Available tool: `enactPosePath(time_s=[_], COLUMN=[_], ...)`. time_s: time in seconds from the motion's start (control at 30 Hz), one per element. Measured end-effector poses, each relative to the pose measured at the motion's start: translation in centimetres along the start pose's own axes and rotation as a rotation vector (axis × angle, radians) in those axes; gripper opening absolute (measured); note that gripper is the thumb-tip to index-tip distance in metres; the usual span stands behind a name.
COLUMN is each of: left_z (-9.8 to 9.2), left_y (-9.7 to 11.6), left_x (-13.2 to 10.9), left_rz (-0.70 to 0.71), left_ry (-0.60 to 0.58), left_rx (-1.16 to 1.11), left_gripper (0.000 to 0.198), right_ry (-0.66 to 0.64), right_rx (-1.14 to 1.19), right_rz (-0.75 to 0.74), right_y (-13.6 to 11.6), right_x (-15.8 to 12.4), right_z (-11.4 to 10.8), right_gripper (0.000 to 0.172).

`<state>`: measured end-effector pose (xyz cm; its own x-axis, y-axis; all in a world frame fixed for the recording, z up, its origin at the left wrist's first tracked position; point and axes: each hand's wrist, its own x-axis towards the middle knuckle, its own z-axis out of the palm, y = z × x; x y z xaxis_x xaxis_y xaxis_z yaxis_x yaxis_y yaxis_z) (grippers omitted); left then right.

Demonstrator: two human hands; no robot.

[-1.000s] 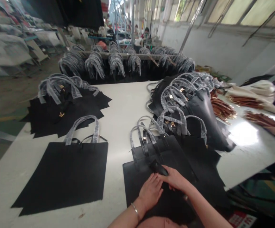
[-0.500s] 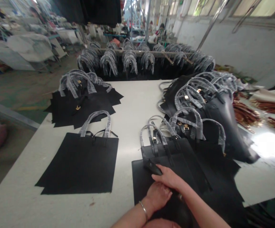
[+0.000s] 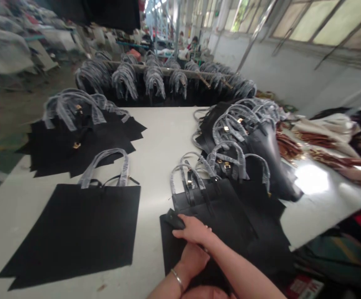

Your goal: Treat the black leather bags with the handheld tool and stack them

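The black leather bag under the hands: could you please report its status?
Right hand on black strap end; left hand below, on black leather bag. Nothing in the way.

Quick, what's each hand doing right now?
Left hand: cannot tell whether it holds anything.
Right hand: closed on a black leather strap end.
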<state>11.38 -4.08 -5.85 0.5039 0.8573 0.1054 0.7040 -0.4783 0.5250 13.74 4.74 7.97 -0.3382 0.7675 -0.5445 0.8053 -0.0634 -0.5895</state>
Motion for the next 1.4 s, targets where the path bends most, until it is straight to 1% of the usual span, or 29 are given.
enactPosePath(time_s=[0.07, 0.1, 0.17, 0.23, 0.3, 0.37, 0.4, 0.43, 0.5, 0.57, 0.6, 0.7, 0.77, 0.83, 0.9, 1.0, 1.07, 1.13, 1.2, 1.27, 1.33, 1.4], left_z=[-0.4, -0.8, -1.8, -2.7, -3.4, -3.8, -3.9, -3.9, -3.9, -3.7, -3.7, -3.6, -3.6, -3.7, -3.6, -3.6, -3.7, -4.2, -4.8, -5.4, -5.8, -6.1], left_y=[0.0, 0.0, 0.0, 0.0, -0.2, -0.6, -0.8, -1.0, -1.2, -1.3, -1.3, -1.3, -1.2, -1.2, -1.2, -1.2, -1.1, -1.0, -1.0, -1.1, -1.5, -2.0], left_x=[0.3, 0.4, 0.7, 1.0, 1.4, 1.8, 2.0, 2.2, 2.5, 2.7, 2.7, 2.7, 2.7, 2.8, 2.8, 2.7, 2.8, 3.3, 4.4, 6.1, 7.9, 9.4], left_rz=[-0.024, -0.039, -0.040, -0.018, -0.019, -0.033, -0.035, -0.035, -0.037, -0.046, -0.049, -0.049, -0.045, -0.040, -0.039, -0.039, -0.030, -0.034, -0.084, -0.179, -0.280, -0.346], left_ry=[0.001, 0.006, 0.036, 0.072, 0.087, 0.088, 0.086, 0.084, 0.080, 0.076, 0.075, 0.069, 0.063, 0.054, 0.049, 0.055, 0.051, 0.033, 0.022, 0.050, 0.092, 0.091], left_rx=[-0.001, -0.007, -0.025, -0.009, 0.028, 0.061, 0.073, 0.083, 0.104, 0.127, 0.139, 0.151, 0.144, 0.142, 0.152, 0.172, 0.187, 0.200, 0.204, 0.194, 0.174, 0.148], left_gripper=[0.044, 0.042, 0.040, 0.041, 0.042, 0.041, 0.041, 0.041, 0.041, 0.041, 0.041, 0.042, 0.042, 0.042, 0.041, 0.040, 0.040, 0.036, 0.031, 0.030, 0.039, 0.053], right_ry=[0.081, 0.128, 0.221, 0.303, 0.375, 0.450, 0.482, 0.504, 0.523, 0.508, 0.491, 0.418, 0.370, 0.363, 0.417, 0.580, 0.679, 0.723, 0.711, 0.663, 0.605, 0.565], right_rx=[0.024, 0.041, 0.085, 0.144, 0.200, 0.238, 0.250, 0.260, 0.303, 0.412, 0.466, 0.591, 0.657, 0.699, 0.694, 0.633, 0.584, 0.555, 0.552, 0.570, 0.597, 0.613], right_rz=[0.021, 0.029, 0.054, 0.109, 0.196, 0.281, 0.320, 0.358, 0.440, 0.508, 0.519, 0.470, 0.445, 0.460, 0.482, 0.490, 0.495, 0.494, 0.486, 0.467, 0.443, 0.429], right_y=[0.0, 0.3, 1.6, 3.9, 7.0, 10.4, 12.1, 13.7, 16.6, 18.9, 19.8, 21.2, 21.3, 21.0, 20.8, 21.0, 21.5, 22.0, 22.5, 22.8, 22.9, 22.9], right_x=[0.0, -0.2, -1.5, -3.7, -6.7, -10.0, -11.6, -13.2, -16.0, -18.2, -19.1, -20.4, -20.3, -19.4, -18.2, -16.7, -16.6, -17.0, -17.3, -17.2, -16.4, -15.0], right_z=[-0.9, -1.8, -4.4, -7.5, -10.3, -12.1, -12.4, -12.3, -11.2, -9.3, -8.1, -4.8, -3.2, -2.4, -2.4, -3.7, -4.9, -6.1, -6.9, -7.2, -7.4, -7.4], right_gripper=[0.071, 0.072, 0.073, 0.070, 0.070, 0.069, 0.069, 0.069, 0.069, 0.069, 0.068, 0.064, 0.064, 0.065, 0.062, 0.065, 0.071, 0.075, 0.076, 0.075, 0.071, 0.066])
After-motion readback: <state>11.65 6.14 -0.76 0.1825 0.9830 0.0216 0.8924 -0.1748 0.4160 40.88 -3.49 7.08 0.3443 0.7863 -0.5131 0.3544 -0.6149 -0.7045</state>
